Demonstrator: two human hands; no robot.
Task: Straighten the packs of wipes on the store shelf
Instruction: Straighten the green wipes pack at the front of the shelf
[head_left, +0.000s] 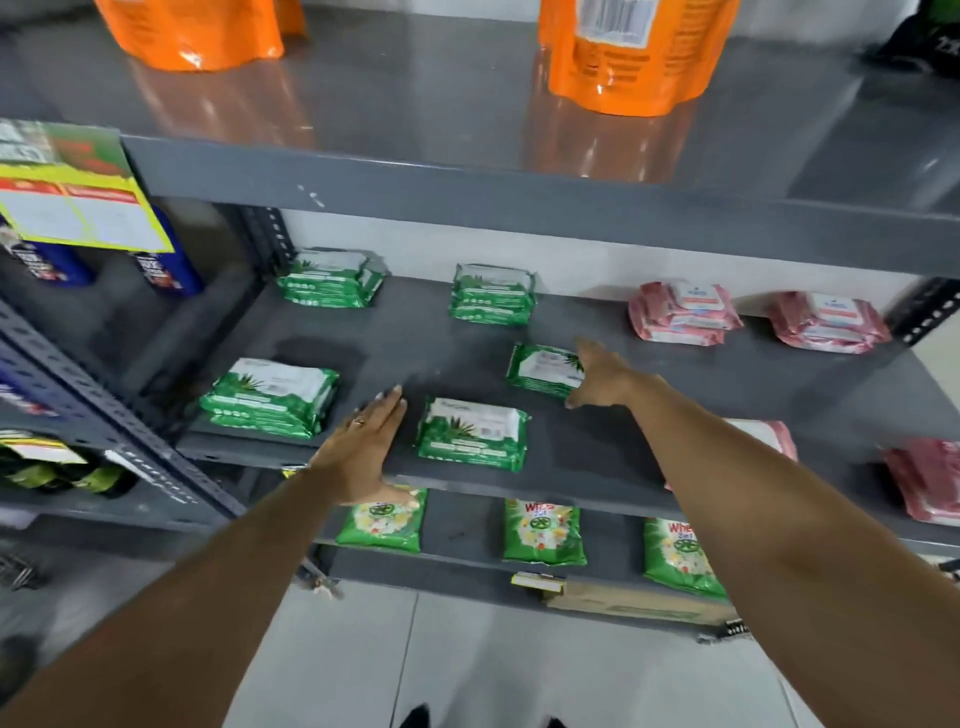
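Note:
Green wipe packs lie on the grey middle shelf (675, 395). A single green pack (543, 370) sits mid-shelf, and my right hand (602, 379) rests flat against its right edge with fingers extended. In front of it is a green stack (471, 434) near the shelf's front edge; my left hand (366, 449) is flat and open just left of it, not touching. Another green stack (270, 402) lies at the front left. Two green stacks (330, 278) (491, 293) stand along the back wall. Pink wipe stacks (680, 319) (826, 322) sit at the back right.
More pink packs (919, 480) lie at the front right, partly behind my right arm. Orange pouches (628, 57) stand on the upper shelf. Green detergent bags (543, 532) hang on the lower shelf. A neighbouring rack with blue bottles (166, 265) stands to the left.

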